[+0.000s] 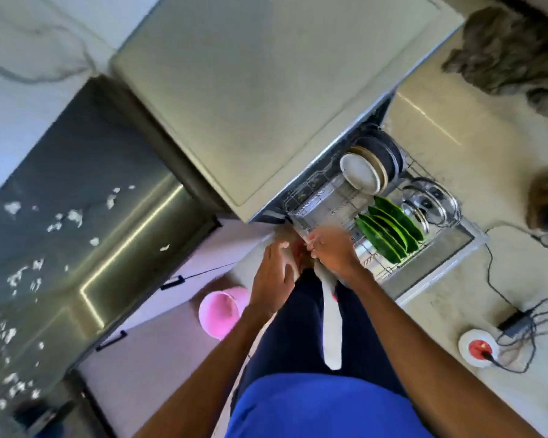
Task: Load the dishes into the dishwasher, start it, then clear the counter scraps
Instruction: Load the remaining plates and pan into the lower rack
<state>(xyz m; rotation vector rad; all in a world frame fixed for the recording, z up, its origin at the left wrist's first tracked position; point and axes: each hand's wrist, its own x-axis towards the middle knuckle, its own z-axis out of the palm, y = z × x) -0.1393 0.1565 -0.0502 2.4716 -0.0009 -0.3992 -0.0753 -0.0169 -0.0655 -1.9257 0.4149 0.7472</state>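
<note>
**Both hands at the corner of the loaded rack**

A steel desk (86, 191) runs down the left side, strewn with white scraps (73, 216). Pale cabinet fronts with dark handles sit below it. On the light, glossy floor (456, 121) stand a pink bucket (220, 311), just beside the person's leg, and a round white power socket (478, 347) with dark cables, well off to the right.

The dishwasher (266, 90) fills the upper middle, grey-topped. Its wire rack (326, 200) is drawn out and holds white plates (359, 173), dark plates (385, 153), a row of green plates (389, 232) standing on edge, and shiny pot lids (431, 200).

The left hand (272, 276) and right hand (329, 251) are close together at the rack's near left corner. The left hand's fingers look fairly straight. The right hand's fingers curl at the rack's rim, but blur hides whether they grip it.
</note>
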